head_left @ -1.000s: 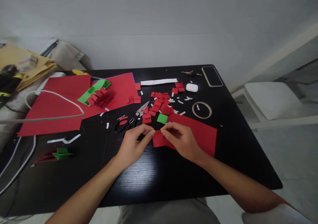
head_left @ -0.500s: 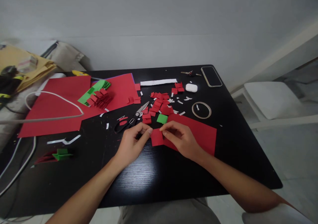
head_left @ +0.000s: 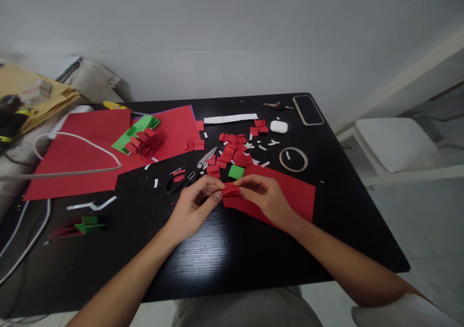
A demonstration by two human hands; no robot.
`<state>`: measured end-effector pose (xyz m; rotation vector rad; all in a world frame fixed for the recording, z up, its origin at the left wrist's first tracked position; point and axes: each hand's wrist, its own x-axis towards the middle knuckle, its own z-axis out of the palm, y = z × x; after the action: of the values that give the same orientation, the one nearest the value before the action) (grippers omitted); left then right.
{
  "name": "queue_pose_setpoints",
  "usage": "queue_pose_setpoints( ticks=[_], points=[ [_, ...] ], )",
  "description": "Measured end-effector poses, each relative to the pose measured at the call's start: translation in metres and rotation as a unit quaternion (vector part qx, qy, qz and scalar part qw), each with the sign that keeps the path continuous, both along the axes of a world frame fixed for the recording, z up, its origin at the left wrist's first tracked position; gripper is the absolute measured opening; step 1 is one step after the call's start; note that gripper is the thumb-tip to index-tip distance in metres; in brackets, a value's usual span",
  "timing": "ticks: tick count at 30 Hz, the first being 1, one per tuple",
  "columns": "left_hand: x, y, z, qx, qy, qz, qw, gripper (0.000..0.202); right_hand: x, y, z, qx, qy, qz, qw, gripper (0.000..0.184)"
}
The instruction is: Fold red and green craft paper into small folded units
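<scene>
At the near left of the desk (head_left: 268, 254) sits one green-and-red folded paper (head_left: 89, 224). In the near middle, your left hand (head_left: 190, 211) and right hand (head_left: 268, 200) have their fingers (head_left: 210, 203) pinched on one small red paper (head_left: 231, 191), folded over, one hand at each side end. One red sheet (head_left: 293, 191) lies beneath your right hand. Just farther, you have one green square (head_left: 236, 172), one pair of scissors (head_left: 200, 166) to its left and one ring (head_left: 306, 160) to the right. Far right lie one white case (head_left: 279, 126) and one phone (head_left: 308, 110).
</scene>
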<state>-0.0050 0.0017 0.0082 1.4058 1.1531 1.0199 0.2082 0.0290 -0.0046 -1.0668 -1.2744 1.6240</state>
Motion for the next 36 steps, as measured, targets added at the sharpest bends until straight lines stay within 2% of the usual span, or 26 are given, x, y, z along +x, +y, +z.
queue_pose_setpoints(
  ticks=[10, 17, 23, 28, 33, 36],
  points=[
    [-0.0003, 0.0013, 0.0, -0.056, -0.026, 0.004, 0.998, 0.023, -0.0009, -0.0024, -0.0028, 0.037, -0.033, -0.001, 0.999, 0.021],
    [0.0011, 0.0002, -0.0025, -0.04, 0.006, 0.037, 0.999, 0.022, -0.0029, -0.006, -0.0033, 0.053, -0.051, -0.021, 0.997, 0.019],
    [0.0041, -0.0012, -0.0027, -0.029, 0.009, 0.066, 0.997, 0.017, -0.0039, -0.0073, -0.0025, 0.025, -0.022, -0.017, 0.999, 0.024],
    [0.0074, -0.0024, -0.0022, -0.016, 0.026, 0.085, 0.996, 0.015, -0.0038, -0.0077, -0.0018, 0.025, -0.048, -0.023, 0.998, 0.026],
    [0.0083, -0.0026, -0.0032, -0.021, -0.017, 0.071, 0.997, 0.019, -0.0033, -0.0067, 0.0002, 0.028, -0.045, -0.032, 0.998, 0.025],
    [0.0075, -0.0025, -0.0025, -0.032, -0.012, 0.077, 0.996, 0.018, -0.0029, -0.006, 0.0007, 0.04, -0.043, -0.03, 0.998, 0.024]
  ],
)
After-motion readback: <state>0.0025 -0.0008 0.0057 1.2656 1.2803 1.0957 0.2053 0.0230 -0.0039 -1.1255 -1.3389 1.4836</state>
